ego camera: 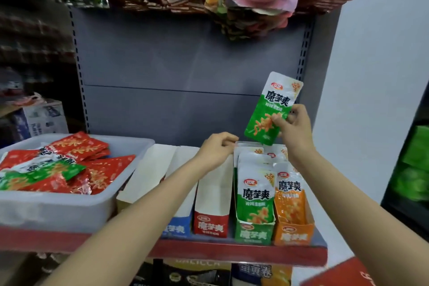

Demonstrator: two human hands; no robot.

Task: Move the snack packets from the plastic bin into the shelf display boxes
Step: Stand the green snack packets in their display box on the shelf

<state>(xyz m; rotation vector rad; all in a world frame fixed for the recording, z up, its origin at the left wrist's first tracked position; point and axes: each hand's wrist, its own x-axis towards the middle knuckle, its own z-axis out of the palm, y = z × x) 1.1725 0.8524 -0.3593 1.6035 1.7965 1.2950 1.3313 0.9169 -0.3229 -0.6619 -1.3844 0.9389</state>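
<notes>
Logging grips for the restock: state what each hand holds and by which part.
Right hand pinches a green packet at its lower right edge. Left hand grips the green box's back rim.

Above the display boxes (232,204) open air reaches up the grey back panel (185,65) to the hanging packets (255,7). The plastic bin (58,206) blocks the shelf's left end.

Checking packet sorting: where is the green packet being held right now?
The right hand pinches the green packet at right, just above the green display box.
</notes>
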